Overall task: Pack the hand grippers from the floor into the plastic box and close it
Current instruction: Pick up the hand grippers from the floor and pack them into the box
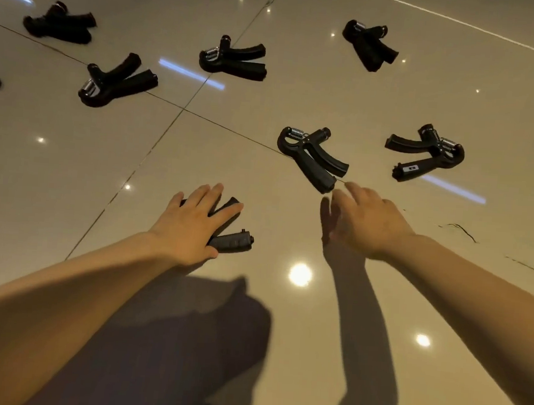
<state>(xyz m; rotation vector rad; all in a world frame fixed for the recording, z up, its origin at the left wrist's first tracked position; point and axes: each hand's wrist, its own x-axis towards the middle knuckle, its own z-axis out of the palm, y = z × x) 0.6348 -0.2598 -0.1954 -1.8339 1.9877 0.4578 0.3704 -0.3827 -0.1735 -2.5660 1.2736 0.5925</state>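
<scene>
Head view: left hand, fingers straight, presses on the nearest hand gripper. Right hand, fingers loosely apart, reaches toward one at twelve o'clock. No box visible. Risk: sprung handles could slip on the glossy floor.

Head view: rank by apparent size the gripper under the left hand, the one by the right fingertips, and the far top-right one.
1. Gripper by the right fingertips, largest.
2. Far top-right gripper, smaller, though distance shrinks it.
Unranked: gripper under the left hand, mostly covered.
</scene>
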